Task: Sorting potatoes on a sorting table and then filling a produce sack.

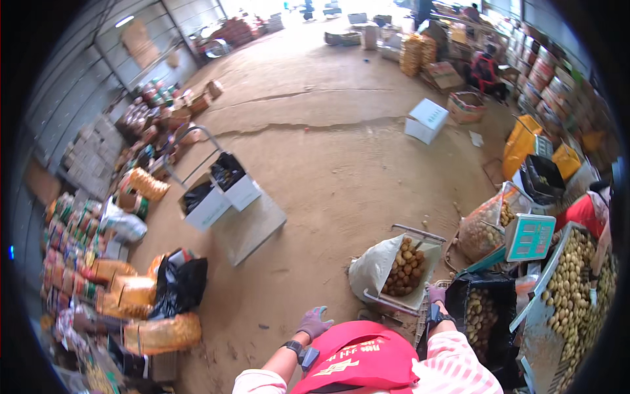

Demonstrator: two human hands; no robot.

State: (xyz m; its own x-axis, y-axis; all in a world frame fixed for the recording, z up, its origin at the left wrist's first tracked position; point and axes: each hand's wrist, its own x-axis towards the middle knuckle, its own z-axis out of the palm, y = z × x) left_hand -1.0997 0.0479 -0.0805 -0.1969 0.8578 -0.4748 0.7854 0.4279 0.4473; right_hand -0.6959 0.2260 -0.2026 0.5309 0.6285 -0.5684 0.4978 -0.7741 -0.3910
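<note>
My left hand (pixel 314 322), in a purple and grey glove, hangs beside the red apron (pixel 364 354) with fingers apart and nothing in it. My right hand (pixel 436 294), gloved alike, is at the near edge of a white woven sack (pixel 376 266) on a metal frame; its fingers are partly hidden, and whether it grips anything is unclear. Brown, round produce (pixel 404 268) lies inside the sack. Right of my right hand stands a box lined with black plastic (pixel 502 290), holding paler, oval produce (pixel 480 315).
A digital scale (pixel 530 237) and a metal sorting trough (pixel 534 308) of oval produce stand at the right. A platform cart (pixel 256 224) carries two white boxes (pixel 209 207) at the left. Filled orange bags (pixel 162 334) lie lower left. A person (pixel 485 71) crouches far right.
</note>
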